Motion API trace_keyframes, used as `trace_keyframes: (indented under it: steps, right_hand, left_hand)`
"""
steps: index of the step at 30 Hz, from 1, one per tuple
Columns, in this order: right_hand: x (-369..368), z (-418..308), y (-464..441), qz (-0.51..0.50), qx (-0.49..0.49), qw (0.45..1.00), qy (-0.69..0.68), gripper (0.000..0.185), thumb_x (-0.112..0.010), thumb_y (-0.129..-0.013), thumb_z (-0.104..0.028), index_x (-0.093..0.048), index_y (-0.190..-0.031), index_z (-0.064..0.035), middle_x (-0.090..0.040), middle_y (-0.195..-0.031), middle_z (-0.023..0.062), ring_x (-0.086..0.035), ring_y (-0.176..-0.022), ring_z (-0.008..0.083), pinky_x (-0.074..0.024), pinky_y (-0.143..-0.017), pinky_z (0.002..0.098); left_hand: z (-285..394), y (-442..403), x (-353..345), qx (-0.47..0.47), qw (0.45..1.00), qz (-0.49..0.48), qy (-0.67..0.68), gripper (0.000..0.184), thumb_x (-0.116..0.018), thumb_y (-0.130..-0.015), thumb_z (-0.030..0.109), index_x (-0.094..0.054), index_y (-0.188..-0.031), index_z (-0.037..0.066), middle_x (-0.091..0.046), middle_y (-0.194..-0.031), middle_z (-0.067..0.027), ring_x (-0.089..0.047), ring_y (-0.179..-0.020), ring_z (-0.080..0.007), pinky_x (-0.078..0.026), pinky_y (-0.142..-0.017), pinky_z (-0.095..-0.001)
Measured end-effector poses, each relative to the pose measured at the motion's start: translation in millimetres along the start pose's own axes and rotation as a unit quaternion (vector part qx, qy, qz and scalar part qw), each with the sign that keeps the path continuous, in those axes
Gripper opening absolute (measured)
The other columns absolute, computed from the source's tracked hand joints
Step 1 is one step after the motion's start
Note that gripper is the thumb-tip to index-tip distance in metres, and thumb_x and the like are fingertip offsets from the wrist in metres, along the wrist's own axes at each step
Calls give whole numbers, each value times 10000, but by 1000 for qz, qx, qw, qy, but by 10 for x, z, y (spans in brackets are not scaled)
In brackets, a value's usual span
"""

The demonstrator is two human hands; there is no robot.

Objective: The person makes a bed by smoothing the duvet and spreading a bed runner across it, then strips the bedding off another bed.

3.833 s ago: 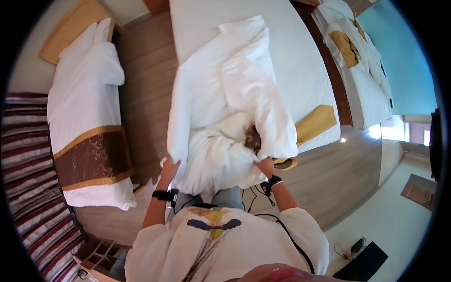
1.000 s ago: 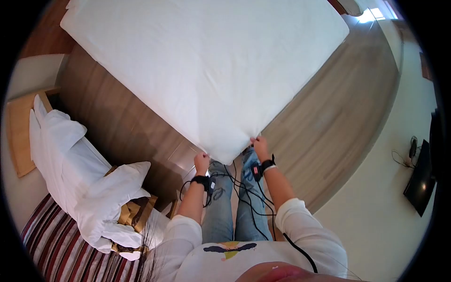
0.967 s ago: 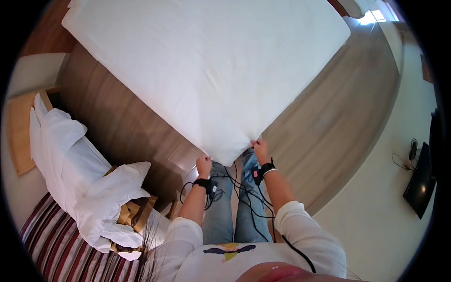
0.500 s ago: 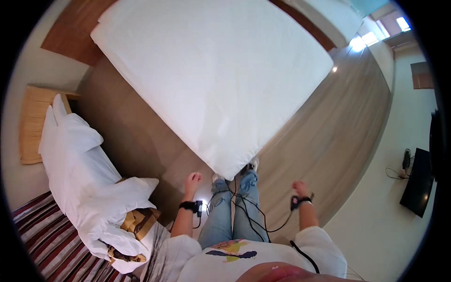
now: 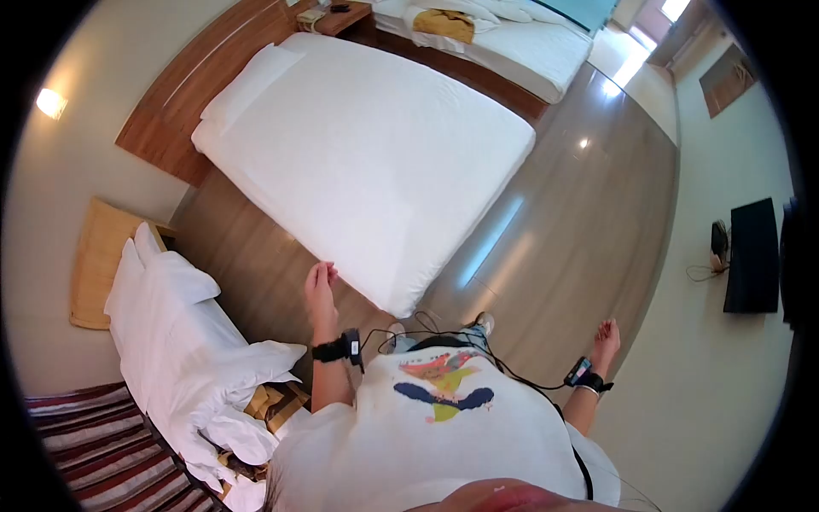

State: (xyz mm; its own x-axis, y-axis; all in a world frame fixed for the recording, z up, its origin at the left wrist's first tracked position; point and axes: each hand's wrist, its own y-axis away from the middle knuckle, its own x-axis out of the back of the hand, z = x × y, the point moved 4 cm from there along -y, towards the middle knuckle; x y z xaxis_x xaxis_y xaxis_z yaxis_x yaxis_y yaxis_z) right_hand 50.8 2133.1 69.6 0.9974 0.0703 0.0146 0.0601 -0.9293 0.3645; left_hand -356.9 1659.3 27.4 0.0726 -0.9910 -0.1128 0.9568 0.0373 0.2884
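Left hand [image 5: 320, 277] and right hand [image 5: 606, 339] have both let go of the sheet corner pinched a second ago; left has gone up along the bed edge, right has swung out wide toward the wall. View has tipped up too, so headboard [image 5: 162, 128] and pillow [image 5: 253, 85] now show.

Both hands loosely curled, nothing visible in either. Left overlaps the sheet's edge in view; can't tell if it touches. Right hangs over floor [image 5: 546, 256], well apart from everything, probably just arm swing.

Sheet [image 5: 367, 162] lies on the mid bed, flat on top, wrapped down over the near corner with a few wrinkles. Looks hooked under there, likely why it stays put unheld.

Duvet [image 5: 188, 401] heaped on the side bed, runner [image 5: 277, 405] bunched in with it; my read: parked there to keep the mid bed uncovered.

Cable [image 5: 529, 380] has slack, presumably for arm reach.
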Motion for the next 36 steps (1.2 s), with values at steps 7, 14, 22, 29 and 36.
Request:
trace_keyframes:
  steps: [7, 14, 22, 29, 36]
  right_hand:
    - [235, -934, -858, -48, 93, 994, 14, 153, -462, -772, -229, -512, -733, -90, -519, -679, -16, -469, -638, 62, -334, -572, 188]
    - [159, -1462, -2801, -93, 108, 987, 74, 162, -457, -775, -199, -523, -702, -70, -518, -648, -4, -457, -590, 52, -320, -514, 162]
    - [-198, -1079, -2756, -201, 46, 972, 115, 158, -470, -763, -213, -513, -682, -84, -514, -619, -11, -460, -573, 52, -315, -501, 173]
    - [-2371, -1868, -4475, -274, 51, 938, 205, 166, -474, -759, -227, -516, -697, -80, -537, -659, -1, -473, -594, 61, -323, -529, 187]
    - [-3664, -2095, -5187, -387, 76, 891, 225, 168, -456, -767, -224, -513, -708, -78, -539, -667, 5, -480, -594, 66, -328, -530, 188]
  left_hand:
    - [198, 479, -2135, -8, 994, -89, 54, 196, -433, -788, 191, -531, -745, 27, -487, -621, 8, -429, -575, -48, -333, -523, -163]
    - [60, 462, -4337, -14, 991, -132, 12, 197, -438, -783, 200, -538, -736, 38, -490, -625, 11, -431, -572, -53, -332, -530, -165]
    - [-424, 430, -3915, 75, 989, -6, 128, 178, -435, -775, 200, -524, -733, 51, -468, -626, 23, -413, -561, -42, -328, -500, -158]
    - [-496, -1310, -5572, 106, 991, 3, 81, 180, -445, -754, 206, -544, -703, 65, -490, -588, 29, -432, -513, -30, -315, -435, -145]
    - [-264, -1823, -6675, 55, 993, -80, 60, 178, -447, -754, 224, -538, -724, 74, -497, -632, 18, -447, -581, -49, -340, -521, -168]
